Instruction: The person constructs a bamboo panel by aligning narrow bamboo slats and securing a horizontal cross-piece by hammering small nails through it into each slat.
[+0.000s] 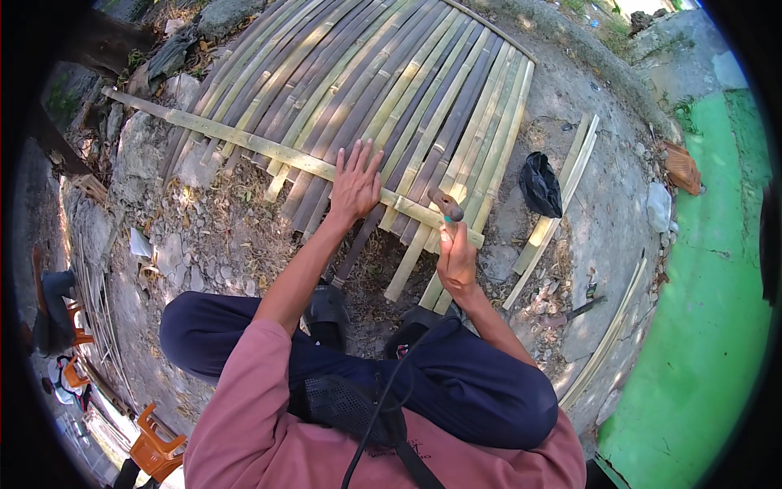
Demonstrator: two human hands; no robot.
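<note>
My left hand (356, 181) lies with its fingers stretched over a pale bamboo crosspiece (244, 138), pressing on it and the slats beneath. My right hand (458, 262) is wrapped round the handle of a hammer (444, 203). The hammer's head is over the right part of the crosspiece; I cannot tell whether it touches. Many long bamboo slats (350, 90), some green-yellow and some dark, lie side by side on the ground in front of me. Their near ends are uneven and stick out past the crosspiece. Any nail there is too small to make out.
Right of the slats lie a black plastic bag (541, 184) and loose bamboo strips (562, 200), with a blade-like tool (573, 313) nearer. A green-painted strip of ground (700, 285) runs along the far right. At left are rocks (138, 159), orange chairs (155, 444) and another person (55, 306).
</note>
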